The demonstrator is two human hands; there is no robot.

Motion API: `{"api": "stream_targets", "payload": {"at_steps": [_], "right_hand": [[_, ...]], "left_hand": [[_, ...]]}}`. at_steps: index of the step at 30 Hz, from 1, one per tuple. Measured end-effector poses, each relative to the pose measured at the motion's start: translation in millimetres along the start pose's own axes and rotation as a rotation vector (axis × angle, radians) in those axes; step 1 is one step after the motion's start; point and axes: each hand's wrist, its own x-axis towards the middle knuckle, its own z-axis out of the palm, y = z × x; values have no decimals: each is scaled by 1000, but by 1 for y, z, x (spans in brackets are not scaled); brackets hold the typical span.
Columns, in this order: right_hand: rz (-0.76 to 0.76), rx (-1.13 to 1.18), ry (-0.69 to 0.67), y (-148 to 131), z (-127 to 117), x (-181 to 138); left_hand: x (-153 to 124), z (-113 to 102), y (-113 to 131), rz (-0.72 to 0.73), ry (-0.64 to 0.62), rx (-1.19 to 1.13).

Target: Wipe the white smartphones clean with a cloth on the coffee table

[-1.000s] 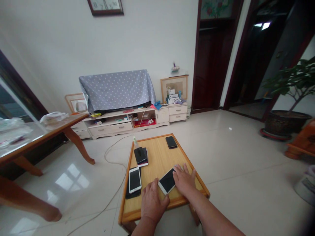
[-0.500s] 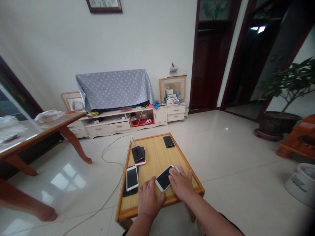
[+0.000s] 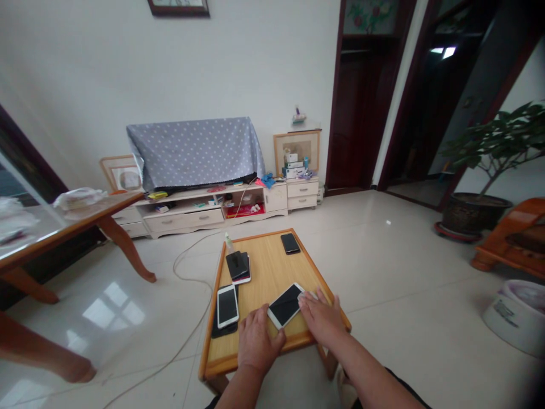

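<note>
A small low wooden table (image 3: pixel 272 272) stands on the tiled floor in front of me. A white phone (image 3: pixel 285 305) with a dark screen lies near its front edge, between my hands. My left hand (image 3: pixel 257 341) rests flat on the table, thumb touching the phone's near corner. My right hand (image 3: pixel 320 315) lies flat with fingers spread, fingertips against the phone's right edge. Another white phone (image 3: pixel 227 305) lies on a black one at the left edge. A stack of dark phones (image 3: pixel 238 266) sits further back, and a black phone (image 3: pixel 290 243) lies at the far right corner.
A cable (image 3: pixel 187 272) runs across the floor left of the table. A larger wooden table (image 3: pixel 76 221) stands at left. A TV cabinet (image 3: pixel 204 207) with a dotted cloth lines the wall. A potted plant (image 3: pixel 481 210), wooden furniture (image 3: pixel 511 244) and a white basin (image 3: pixel 515 315) are at right.
The view has shifted slightly. My right hand slid from over the phone's top corner to its right edge. My left hand stays at the near corner.
</note>
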Motion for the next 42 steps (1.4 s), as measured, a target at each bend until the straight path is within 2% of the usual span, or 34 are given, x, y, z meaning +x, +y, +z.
{"api": "stream_targets", "payload": {"at_steps": [3,7,9,14,16,18,22,24,29,34,36,42], "right_hand": [[-9,-22,21,-4,5,-4],[-248,45,-8,-24,20,-24],[-278,67,-16,-25,22,-25],[-23,39,79,-6,8,4],[2,36,103,-9,8,9],[-82,56,89,-21,13,4],[-394,143,-2,-49,29,-14],[-431,150,-15,-52,30,-12],[-217,95,53,-43,23,12],[-358,152,-22,-56,35,9],[-352,148,-8,-56,38,11],[-49,37,100,-21,24,42]], "left_hand": [[-1,-1,-1,15,2,-11],[-1,-1,-3,25,8,-13],[-1,0,-3,28,6,-8],[0,0,-1,21,11,-4],[-1,0,-1,20,16,-3],[-1,1,-3,21,16,-2],[0,5,-7,25,5,5],[0,8,-8,24,9,12],[0,12,-9,25,28,12],[2,12,-11,13,-12,0],[2,11,-10,6,-14,-1],[-2,6,-7,7,32,-17]]}}
